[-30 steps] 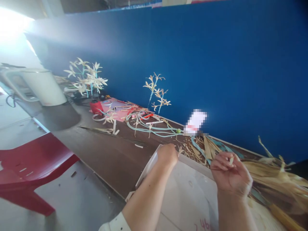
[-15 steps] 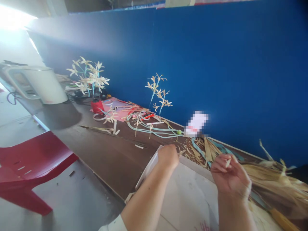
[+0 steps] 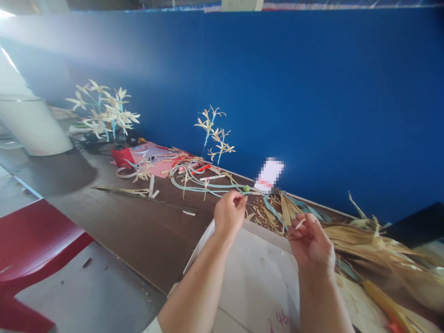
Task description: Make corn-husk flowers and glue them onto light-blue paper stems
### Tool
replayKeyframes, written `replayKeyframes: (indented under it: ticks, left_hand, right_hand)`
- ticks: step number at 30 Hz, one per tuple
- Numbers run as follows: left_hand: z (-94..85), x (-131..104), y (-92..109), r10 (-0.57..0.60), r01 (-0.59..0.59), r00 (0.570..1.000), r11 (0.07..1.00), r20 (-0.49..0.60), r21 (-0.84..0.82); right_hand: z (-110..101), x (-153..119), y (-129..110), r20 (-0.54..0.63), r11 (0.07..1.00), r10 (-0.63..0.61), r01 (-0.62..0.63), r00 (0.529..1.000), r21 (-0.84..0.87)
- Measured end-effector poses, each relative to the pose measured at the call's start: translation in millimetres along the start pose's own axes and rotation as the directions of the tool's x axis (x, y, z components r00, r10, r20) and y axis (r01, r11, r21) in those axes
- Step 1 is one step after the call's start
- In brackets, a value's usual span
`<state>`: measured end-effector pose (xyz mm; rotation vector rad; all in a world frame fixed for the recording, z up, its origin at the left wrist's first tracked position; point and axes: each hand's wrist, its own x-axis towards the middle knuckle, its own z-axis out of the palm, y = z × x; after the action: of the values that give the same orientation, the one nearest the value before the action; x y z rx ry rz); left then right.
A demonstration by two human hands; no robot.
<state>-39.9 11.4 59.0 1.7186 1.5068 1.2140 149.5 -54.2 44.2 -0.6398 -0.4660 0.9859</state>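
Observation:
My left hand (image 3: 229,213) is closed in a pinch over the far edge of a white board (image 3: 263,273), beside dry husk scraps (image 3: 265,217). What its fingertips hold, if anything, is hidden. A short pale strip (image 3: 300,224) sticks out between the fingers of my right hand (image 3: 310,243), which is turned palm up above the board's right side. Just behind that hand lie folded dry husk pieces (image 3: 287,208). Pale green cords (image 3: 222,188) loop across the table beyond my left hand.
Pale husk flowers stand in a red pot (image 3: 122,156) at left, with another flower stem (image 3: 219,138) by the blue partition (image 3: 294,92). A white kettle (image 3: 36,125), a red chair (image 3: 38,249), long dry husks (image 3: 367,245) and a yellow-handled tool (image 3: 385,298) surround the workspace.
The view has swung to the right. My left hand has risen toward the green cords, its pinch now turned more into view. My right hand still holds the pale strip.

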Motion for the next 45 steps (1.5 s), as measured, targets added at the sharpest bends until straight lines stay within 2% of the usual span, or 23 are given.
replayKeyframes:
  ticks: [2, 4, 6, 10, 14, 16, 20, 24, 27, 30, 33, 36, 38, 40, 41, 43, 45]
  left_hand:
    - [0.2, 1, 0, 0.004, -0.004, 1.0, 0.985, -0.004, -0.175]
    - [2.2, 1, 1, 0.011, 0.018, 0.996, 0.949, 0.091, -0.316]
    - [5.2, -2, 3, 0.052, 0.04, 0.973, 0.923, 0.226, -0.383]
    - [10.5, -12, 10, 0.076, 0.127, 0.888, 0.907, 0.454, -0.402]
    - [16.0, -18, 14, 0.043, 0.278, 0.792, 0.862, 0.609, -0.424]
    - [19.5, -19, 14, 0.024, 0.315, 0.777, 0.85, 0.629, -0.422]
    - [23.5, -18, 14, -0.042, 0.388, 0.779, 0.816, 0.626, -0.428]
    - [22.5, -18, 15, -0.089, 0.477, 0.763, 0.746, 0.641, -0.464]
    - [21.5, -18, 15, -0.083, 0.481, 0.77, 0.728, 0.633, -0.489]
    - [21.5, -18, 16, -0.075, 0.463, 0.783, 0.734, 0.617, -0.497]
    - [22.6, -18, 16, -0.078, 0.449, 0.794, 0.744, 0.603, -0.495]
    - [24.9, -17, 15, -0.073, 0.424, 0.808, 0.76, 0.585, -0.492]
    - [27.1, -17, 15, -0.072, 0.404, 0.82, 0.775, 0.568, -0.485]
    - [29.5, -17, 13, -0.08, 0.393, 0.831, 0.784, 0.551, -0.48]
    - [30.7, -17, 13, -0.086, 0.392, 0.835, 0.786, 0.544, -0.477]
    - [32.7, -17, 12, -0.091, 0.384, 0.846, 0.789, 0.526, -0.48]
    - [33.6, -16, 11, -0.086, 0.361, 0.865, 0.792, 0.495, -0.492]
  right_hand:
    - [3, 0, 3, -0.004, 0.993, -0.058, 0.058, 0.998, -0.107]
    - [6, -1, 6, 0.0, 0.974, -0.099, 0.097, 0.995, -0.203]
    - [9, -2, 10, -0.012, 0.948, -0.12, 0.111, 0.993, -0.3]
    - [12, -3, 16, -0.031, 0.893, -0.14, 0.112, 0.99, -0.436]
    - [11, -3, 19, -0.007, 0.859, -0.155, 0.132, 0.988, -0.495]
    - [11, -3, 21, 0.009, 0.849, -0.154, 0.137, 0.988, -0.511]
    - [11, -3, 24, 0.028, 0.848, -0.134, 0.129, 0.991, -0.513]
    - [6, 0, 23, -0.059, 0.867, -0.137, 0.091, 0.989, -0.49]
    - [2, 1, 21, -0.095, 0.867, -0.056, 0.001, 0.994, -0.498]
    - [1, 0, 22, -0.074, 0.834, 0.067, -0.096, 0.995, -0.543]
    - [1, -1, 24, -0.054, 0.804, 0.123, -0.131, 0.991, -0.58]
    - [2, 0, 25, -0.066, 0.809, 0.101, -0.121, 0.993, -0.575]
    - [2, 2, 22, -0.121, 0.836, -0.017, -0.052, 0.993, -0.546]
    - [2, 3, 15, -0.199, 0.848, -0.241, 0.107, 0.95, -0.519]
    - [2, 3, 10, -0.237, 0.832, -0.369, 0.206, 0.899, -0.515]
    - [1, 2, -2, -0.301, 0.762, -0.583, 0.381, 0.754, -0.523]
    - [-2, 2, -13, -0.356, 0.692, -0.706, 0.491, 0.612, -0.529]
